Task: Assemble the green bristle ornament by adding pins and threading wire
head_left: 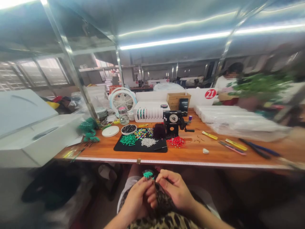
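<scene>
Below the table edge, over my lap, my left hand (144,192) is closed with thumb and fingers on the base of a small green beaded cluster (148,174) with a dark fringe around its top. Close beside it, my right hand (175,188) is pinched at thumb and forefinger; whatever it holds is too small to make out. On the table ahead lies a black mat (140,149) with green tube beads (128,140), mixed coloured beads (141,133) and silver-white beads (149,142). Red beads (176,142) lie at the mat's right side.
A black hand-cranked machine (172,124) stands behind the beads, near a white spool rack (152,112) and a fan (123,101). Yellow cutters (209,135) and pliers (254,148) lie at right. A white box (35,140) stands left. Another person (228,81) is at the back right.
</scene>
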{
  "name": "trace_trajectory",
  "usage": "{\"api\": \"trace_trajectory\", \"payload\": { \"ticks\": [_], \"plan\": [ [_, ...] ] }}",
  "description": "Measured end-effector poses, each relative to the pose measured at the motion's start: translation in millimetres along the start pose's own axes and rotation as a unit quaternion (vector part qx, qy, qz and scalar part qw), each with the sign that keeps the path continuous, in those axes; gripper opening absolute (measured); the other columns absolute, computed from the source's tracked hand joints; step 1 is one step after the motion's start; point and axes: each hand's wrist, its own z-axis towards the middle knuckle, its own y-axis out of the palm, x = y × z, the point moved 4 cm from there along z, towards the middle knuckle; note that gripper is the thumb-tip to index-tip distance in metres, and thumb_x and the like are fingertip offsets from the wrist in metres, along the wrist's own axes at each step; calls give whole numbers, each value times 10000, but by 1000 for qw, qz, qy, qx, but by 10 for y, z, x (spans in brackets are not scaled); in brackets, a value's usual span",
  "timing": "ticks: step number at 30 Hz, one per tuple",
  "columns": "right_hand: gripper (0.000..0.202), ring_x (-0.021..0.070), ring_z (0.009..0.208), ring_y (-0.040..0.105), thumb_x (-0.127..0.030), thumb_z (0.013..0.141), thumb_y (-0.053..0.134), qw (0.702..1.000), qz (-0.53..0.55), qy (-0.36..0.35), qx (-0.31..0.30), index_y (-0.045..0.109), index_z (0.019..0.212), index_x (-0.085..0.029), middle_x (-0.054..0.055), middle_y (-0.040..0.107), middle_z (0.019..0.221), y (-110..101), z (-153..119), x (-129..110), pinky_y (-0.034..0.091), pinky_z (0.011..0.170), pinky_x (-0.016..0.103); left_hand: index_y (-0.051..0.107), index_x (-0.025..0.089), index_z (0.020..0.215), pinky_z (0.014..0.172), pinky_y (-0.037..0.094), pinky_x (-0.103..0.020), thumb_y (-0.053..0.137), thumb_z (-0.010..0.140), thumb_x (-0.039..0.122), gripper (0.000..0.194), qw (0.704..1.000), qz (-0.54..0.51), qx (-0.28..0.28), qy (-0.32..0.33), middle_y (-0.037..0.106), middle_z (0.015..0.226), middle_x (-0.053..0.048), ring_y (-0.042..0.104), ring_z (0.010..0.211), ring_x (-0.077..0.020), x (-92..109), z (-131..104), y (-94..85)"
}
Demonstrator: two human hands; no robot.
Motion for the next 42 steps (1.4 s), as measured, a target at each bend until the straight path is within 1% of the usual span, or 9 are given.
{"api": "trace_trajectory", "payload": {
  "ticks": [6,11,18,24,30,34,37,40,42],
  "plan": [
    [216,79,562,402,-353,836,594,999,-38,-8,-1,672,746,-173,-20,472,628,-15,0,8,338,563,212,331,196,606,346,216,-176,832,530,362,533,1000,-8,-6,3,366,423,103,270,342,-30,6,-35,10],
    [215,97,579,446,-335,865,543,989,-137,-47,6,662,785,-175,-4,494,665,-51,-16,-4,368,579,228,316,198,596,355,227,-175,824,545,370,539,1000,-6,-9,3,349,432,101,273,359,-35,11,-40,-5],
    [225,139,635,496,-222,895,439,922,-355,-152,-15,628,789,-159,36,525,674,-11,-76,-112,380,614,256,410,197,660,408,287,-192,767,627,412,418,993,81,27,86,370,461,87,322,404,-63,58,-50,-65],
    [224,133,633,509,-230,879,445,924,-367,-109,-11,617,759,-151,32,540,672,-5,-74,-75,386,620,245,550,158,668,485,302,-192,742,645,459,358,950,252,85,161,462,534,46,362,499,-80,191,-104,-112],
    [168,170,711,584,-279,753,636,974,-221,51,-12,698,847,-154,43,686,792,33,-9,-38,433,655,247,641,139,653,656,393,-238,777,599,390,291,932,313,89,158,589,648,-26,499,693,-176,267,-99,-52],
    [180,176,672,599,-297,746,629,980,-163,116,5,738,744,-154,40,702,723,29,0,37,429,604,238,602,154,660,565,362,-211,748,635,414,299,940,290,88,158,527,594,9,451,597,-135,202,-103,-91],
    [179,151,588,570,-250,729,601,970,-219,109,-5,703,628,-143,30,669,621,23,-30,137,401,553,226,552,169,671,466,270,-188,700,692,454,322,941,277,104,165,420,537,50,348,502,-94,156,-105,-151],
    [179,114,533,499,-180,693,553,965,-255,60,-26,605,525,-144,2,591,537,42,-55,182,361,519,207,518,157,608,488,294,-190,711,694,442,354,923,315,84,203,433,551,36,364,526,-93,159,-96,-139],
    [169,100,527,461,-157,674,535,967,-252,39,-23,552,506,-153,-16,548,520,49,-57,166,344,517,199,501,164,606,478,294,-193,715,690,451,368,928,292,93,210,424,523,43,353,503,-90,166,-83,-142]
  ]
}}
